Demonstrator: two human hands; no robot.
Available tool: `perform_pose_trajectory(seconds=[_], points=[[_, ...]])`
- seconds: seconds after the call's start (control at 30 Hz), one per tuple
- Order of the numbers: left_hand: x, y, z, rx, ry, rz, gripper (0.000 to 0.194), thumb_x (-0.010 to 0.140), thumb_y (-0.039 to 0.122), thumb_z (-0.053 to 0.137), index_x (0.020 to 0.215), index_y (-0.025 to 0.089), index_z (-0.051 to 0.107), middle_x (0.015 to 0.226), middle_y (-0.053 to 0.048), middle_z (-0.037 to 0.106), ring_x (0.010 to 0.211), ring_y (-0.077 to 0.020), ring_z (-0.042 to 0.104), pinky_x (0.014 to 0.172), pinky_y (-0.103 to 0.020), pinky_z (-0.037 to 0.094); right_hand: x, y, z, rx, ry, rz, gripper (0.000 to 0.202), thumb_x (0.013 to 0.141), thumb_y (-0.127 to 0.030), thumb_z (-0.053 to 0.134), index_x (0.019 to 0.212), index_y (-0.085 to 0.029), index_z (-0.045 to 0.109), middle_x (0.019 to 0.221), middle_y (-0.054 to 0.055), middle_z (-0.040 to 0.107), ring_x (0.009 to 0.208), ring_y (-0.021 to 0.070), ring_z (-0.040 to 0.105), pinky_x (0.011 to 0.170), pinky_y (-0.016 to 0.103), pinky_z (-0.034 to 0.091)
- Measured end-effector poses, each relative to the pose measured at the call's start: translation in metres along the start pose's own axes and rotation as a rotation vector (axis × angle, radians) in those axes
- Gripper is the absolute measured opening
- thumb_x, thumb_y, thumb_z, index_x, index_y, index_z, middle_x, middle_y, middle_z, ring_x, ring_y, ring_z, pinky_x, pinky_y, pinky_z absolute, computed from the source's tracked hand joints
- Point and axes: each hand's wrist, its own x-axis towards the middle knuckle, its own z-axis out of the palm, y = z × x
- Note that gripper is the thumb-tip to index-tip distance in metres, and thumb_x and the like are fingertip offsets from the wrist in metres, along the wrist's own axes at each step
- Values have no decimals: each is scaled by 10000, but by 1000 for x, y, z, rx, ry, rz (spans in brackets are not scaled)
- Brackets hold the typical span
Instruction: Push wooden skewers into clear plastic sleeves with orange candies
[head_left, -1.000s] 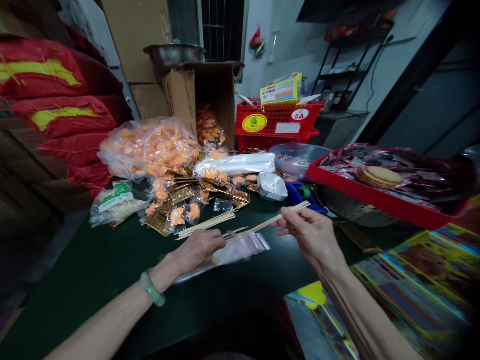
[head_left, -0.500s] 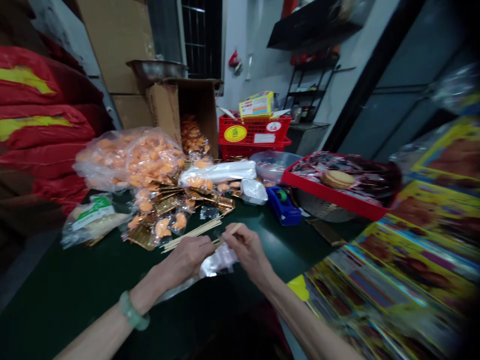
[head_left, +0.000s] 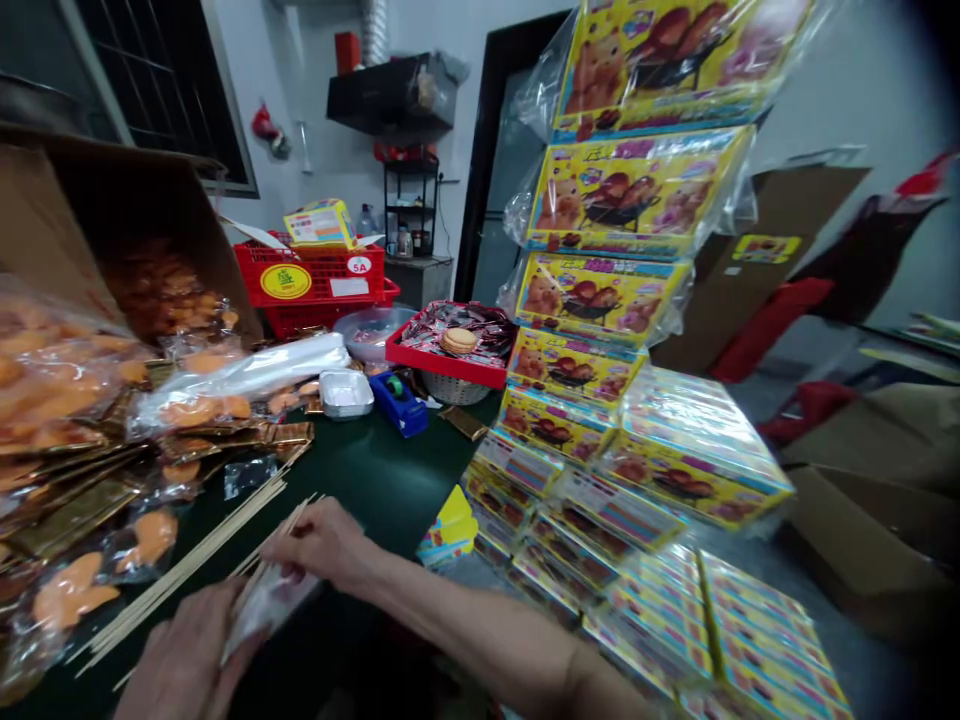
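At the lower left my left hand (head_left: 184,650) is closed round a clear plastic bag (head_left: 266,605) with thin sticks along it. My right hand (head_left: 322,545) pinches thin wooden sticks (head_left: 294,520) and the upper end of the bag. The bag's contents are blurred. More wooden sticks (head_left: 187,565) lie on the dark green table (head_left: 367,465), left of my hands. Beside them are small clear packets with orange pieces (head_left: 154,535) and gold wrappers (head_left: 82,510).
Stacked yellow boxes (head_left: 562,365) rise at the right. A blue tape dispenser (head_left: 401,405), a foil tray (head_left: 346,393), a red tray of packets (head_left: 450,370) and red baskets (head_left: 315,275) stand behind. An open carton (head_left: 45,220) is at the left.
The view has swung right, bringing the box stack into full sight. My hands now appear further left and lower, still at the bag and sticks.
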Motion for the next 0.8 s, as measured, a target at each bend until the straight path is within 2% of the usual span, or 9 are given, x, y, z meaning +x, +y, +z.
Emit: perform_pose_trajectory(seconds=[0.1,0.2,0.23,0.3,0.43,0.53,0.63,0.73,0.8], points=[[-8,0,4,83,-97,-12,200,784,332,438,839,180,554,825,-103,614,764,-270,591,633,-378,462,0,-11,-20,-37,87,-45,255,606,-281,676,454,-148,519,376,-63,449,345,55,407,356,178,341],[-6,13,-7,115,-172,-23,187,792,295,442,868,172,561,893,-107,609,838,-260,574,664,-364,445,-2,-28,-44,-53,146,-111,172,629,-200,634,488,-150,548,407,-56,473,370,58,419,368,177,336],[-4,19,-11,125,-165,-29,194,792,269,435,903,169,560,927,-109,605,874,-259,563,685,-366,437,-2,-34,-50,-61,152,-135,167,626,-192,633,487,-152,550,413,-53,475,378,59,422,370,178,335],[-1,31,-17,141,-184,-50,222,795,226,411,959,170,550,978,-106,595,894,-249,549,701,-365,423,-1,-46,-57,-77,149,-191,164,629,-188,633,487,-160,557,420,-49,477,391,60,421,377,177,332],[-1,40,-22,194,-199,-220,299,826,162,320,1048,146,521,1025,-115,581,924,-246,526,736,-383,399,4,-67,-64,-89,145,-300,186,631,-201,644,476,-176,545,422,-49,481,392,57,411,379,177,326],[-13,34,-24,267,-170,-314,353,801,116,327,1105,122,505,1095,-133,557,1005,-265,491,784,-411,377,9,-84,-78,-77,180,-375,192,631,-230,659,490,-171,544,428,-52,485,384,45,397,385,171,323],[-25,23,-29,278,-149,-371,336,804,185,378,1099,112,521,1126,-150,544,1048,-300,467,772,-438,384,14,-106,-98,-46,211,-441,187,644,-265,654,523,-178,542,437,-62,485,389,34,402,399,157,321],[-21,18,-47,129,-23,-355,389,787,339,463,1099,116,521,1163,-164,518,1099,-321,436,801,-461,397,14,-129,-101,-62,78,-452,209,637,-305,660,530,-178,533,455,-58,493,409,35,431,421,156,329],[-6,25,-65,-64,117,-319,404,793,376,460,1104,124,512,1171,-159,515,1115,-297,438,873,-453,385,14,-138,-81,-107,-78,-435,216,640,-318,662,547,-163,544,461,-50,499,411,38,430,424,161,328]])
